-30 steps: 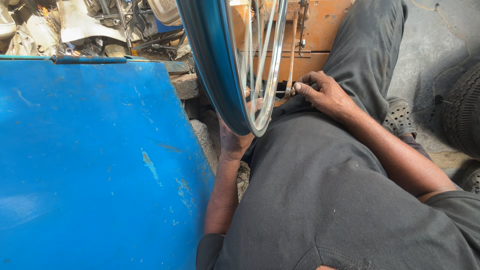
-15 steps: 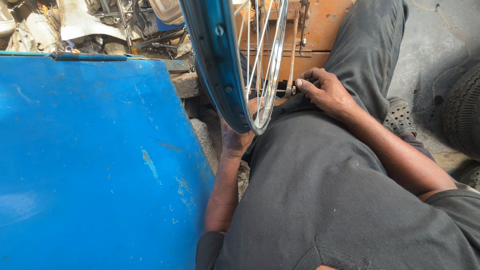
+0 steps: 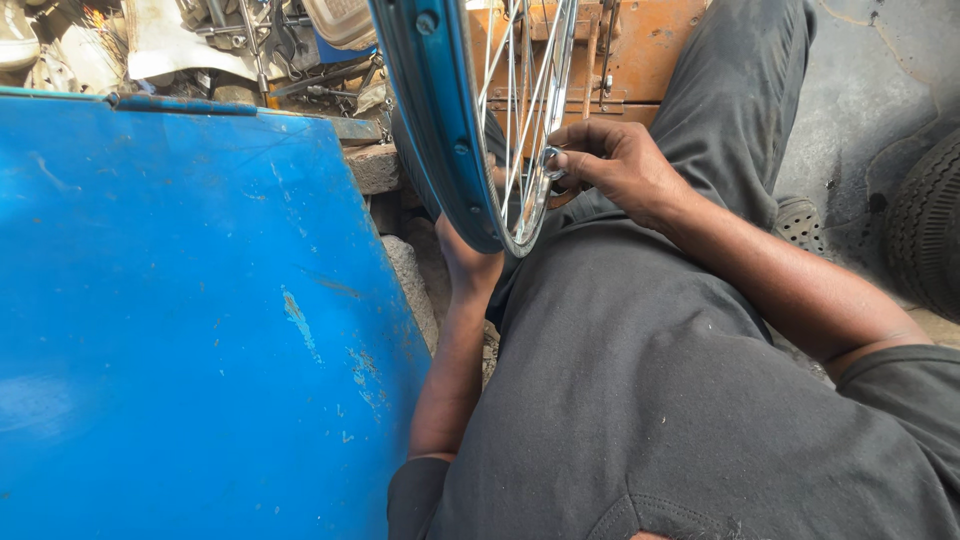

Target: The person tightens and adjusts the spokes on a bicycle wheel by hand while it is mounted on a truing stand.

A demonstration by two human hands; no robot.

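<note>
wheel (image 3: 450,130) stands upright over the lap, blue rim, steel spokes | right hand (image 3: 620,165) pinches a small metal tool (image 3: 551,162) at the spokes | left hand (image 3: 470,262) under the rim, grip hidden, cannot tell | blue panel (image 3: 180,320) left | tyre (image 3: 925,225) far right

No packages, labels, signs, screens.

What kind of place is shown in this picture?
Probably a small bicycle repair workshop. The right hand works on a spoked wheel, metal scrap lies heaped behind a blue panel, and a tyre rests on the floor.
</note>
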